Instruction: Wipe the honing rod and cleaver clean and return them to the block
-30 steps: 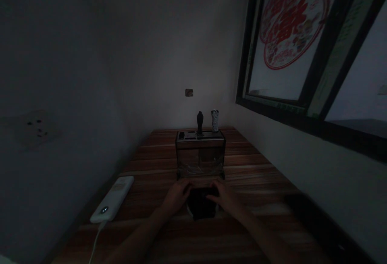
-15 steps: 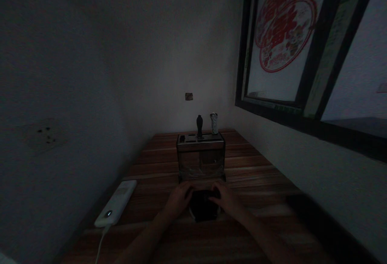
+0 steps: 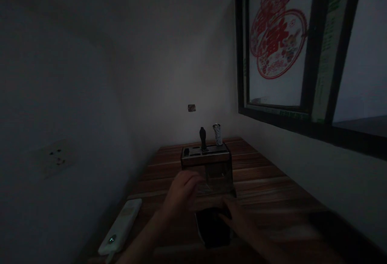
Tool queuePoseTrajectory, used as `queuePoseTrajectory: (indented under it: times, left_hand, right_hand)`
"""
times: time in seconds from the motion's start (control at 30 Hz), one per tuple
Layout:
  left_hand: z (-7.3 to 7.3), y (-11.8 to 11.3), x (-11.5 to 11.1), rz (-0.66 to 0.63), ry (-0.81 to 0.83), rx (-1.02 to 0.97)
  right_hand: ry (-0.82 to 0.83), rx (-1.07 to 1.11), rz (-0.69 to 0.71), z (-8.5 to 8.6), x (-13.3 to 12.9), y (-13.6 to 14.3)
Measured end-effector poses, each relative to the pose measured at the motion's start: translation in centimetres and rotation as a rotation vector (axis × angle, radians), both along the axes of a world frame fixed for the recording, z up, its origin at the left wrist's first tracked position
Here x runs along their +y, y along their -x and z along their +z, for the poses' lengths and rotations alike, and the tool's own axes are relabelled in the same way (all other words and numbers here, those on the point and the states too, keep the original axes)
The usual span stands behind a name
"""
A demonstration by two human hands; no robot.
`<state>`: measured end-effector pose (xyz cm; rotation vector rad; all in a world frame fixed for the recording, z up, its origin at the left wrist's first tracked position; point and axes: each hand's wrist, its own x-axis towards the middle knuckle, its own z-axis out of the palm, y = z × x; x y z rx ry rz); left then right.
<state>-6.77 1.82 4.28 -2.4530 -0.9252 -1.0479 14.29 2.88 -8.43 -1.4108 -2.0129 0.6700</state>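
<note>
My left hand [image 3: 184, 186] is raised over the table, in front of a box with a slotted top [image 3: 206, 156]. Its fingers are loosely bent and somewhat smeared, with nothing visible in them. Closer to me, a flat black squarish object [image 3: 213, 228] lies on the wood; the dim light hides what it is. My right hand [image 3: 235, 212] grips its upper right edge, the thumb on top. Out of the box's top stands a dark handle [image 3: 202, 138]. A silvery, crinkled upright piece [image 3: 217, 135] rises at its right rear.
A white power strip [image 3: 122, 225] with a lit button and a cord lies at the table's left. A dark blurred shape [image 3: 338, 231] is at lower right. Walls border the wooden table [image 3: 260, 167], with a dark-framed window [image 3: 305, 115] on the right.
My left hand has come off the black object and moved up towards the box. My right hand stays at the object's edge. The whole view has shifted, so things sit lower.
</note>
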Motion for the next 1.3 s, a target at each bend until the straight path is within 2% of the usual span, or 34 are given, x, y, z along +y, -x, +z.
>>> queuePoseTrajectory:
  times: [0.1,0.2,0.3,0.47,0.6,0.7,0.8,0.97,1.3]
  left_hand:
    - [5.0,-1.2,1.3,0.008,-0.102,0.066]
    - [8.8,-3.1,3.0,0.033,-0.171,0.310]
    - [11.4,-4.9,4.5,0.045,-0.261,0.603]
    - [13.7,-5.8,6.8,0.166,-0.375,0.772]
    - [13.9,-6.0,8.2,0.262,-0.378,0.919]
    - [13.1,-6.8,9.1,0.377,-0.375,0.992]
    - [11.9,-7.7,10.0,0.436,-0.371,1.039]
    - [10.5,-8.2,11.3,0.469,-0.332,1.039]
    - [9.3,-7.8,13.5,0.456,-0.159,0.930]
  right_hand:
    - [0.031,-0.016,0.012,0.5,-0.3,0.0]
    - [0.025,-0.028,0.028,1.1,-0.5,0.0]
    - [-0.008,-0.025,0.029,1.4,-0.7,0.0]
    - [-0.021,-0.007,0.055,0.9,-0.5,-0.1]
    - [-0.029,0.003,0.073,0.8,-0.4,0.0]
    - [-0.008,-0.006,0.071,1.1,-0.4,0.0]
    - [-0.005,-0.028,0.053,1.2,-0.5,0.0]
    - [-0.005,-0.033,0.045,1.1,-0.5,0.1]
    - [-0.010,-0.035,0.068,1.6,-0.9,0.1]
